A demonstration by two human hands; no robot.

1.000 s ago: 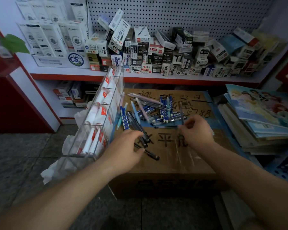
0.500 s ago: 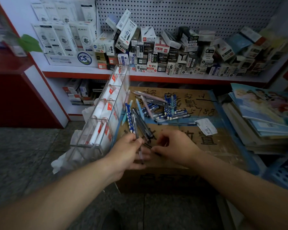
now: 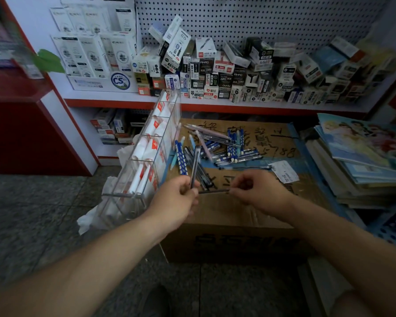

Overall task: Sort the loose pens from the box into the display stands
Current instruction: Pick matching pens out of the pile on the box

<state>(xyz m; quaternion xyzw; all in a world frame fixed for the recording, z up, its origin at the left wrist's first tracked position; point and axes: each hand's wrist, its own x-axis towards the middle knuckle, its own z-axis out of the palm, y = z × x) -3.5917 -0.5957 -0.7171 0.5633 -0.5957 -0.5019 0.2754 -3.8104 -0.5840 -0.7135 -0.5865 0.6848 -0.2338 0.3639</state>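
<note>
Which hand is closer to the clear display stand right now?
Left. The left hand, gripping an upright dark pen, is just right of the near end of the display stand. The right hand is farther right, over the cardboard box, pinching a second dark pen.

The near part of the brown cardboard box top [image 3: 238, 211] is bare, so a hand can slide there. Further back, a messy pile of blue, black and pink pens [image 3: 217, 148] fills the middle. The tall clear plastic stand [image 3: 146, 161] walls off the left edge. A stack of colourful books [image 3: 364, 161] crowds the right side. The white shelf with a red edge [image 3: 215, 105] sits above the far end.
</note>
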